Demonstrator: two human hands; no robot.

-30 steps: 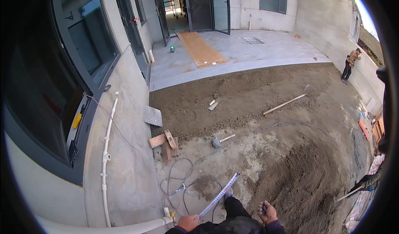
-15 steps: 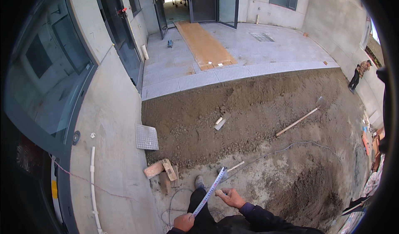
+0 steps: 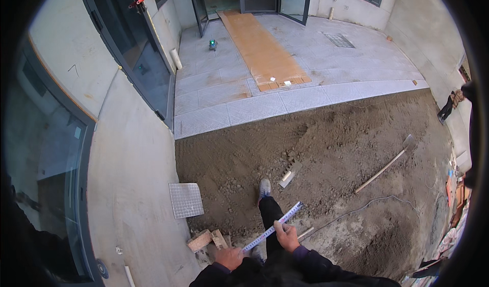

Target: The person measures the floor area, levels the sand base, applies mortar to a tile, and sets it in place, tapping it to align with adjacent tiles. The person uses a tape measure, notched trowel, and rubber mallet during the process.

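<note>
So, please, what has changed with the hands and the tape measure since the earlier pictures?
The right hand, first apart at the right, has moved left to the tape measure and now grips it partway along. One shoe has stepped forward onto the soil. The left hand keeps its grip; trowel and shovel lie unmoved.

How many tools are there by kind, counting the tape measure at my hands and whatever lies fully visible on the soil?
Tape measure: 1
Trowel: 1
Long-handled shovel: 1
Total: 3
</note>
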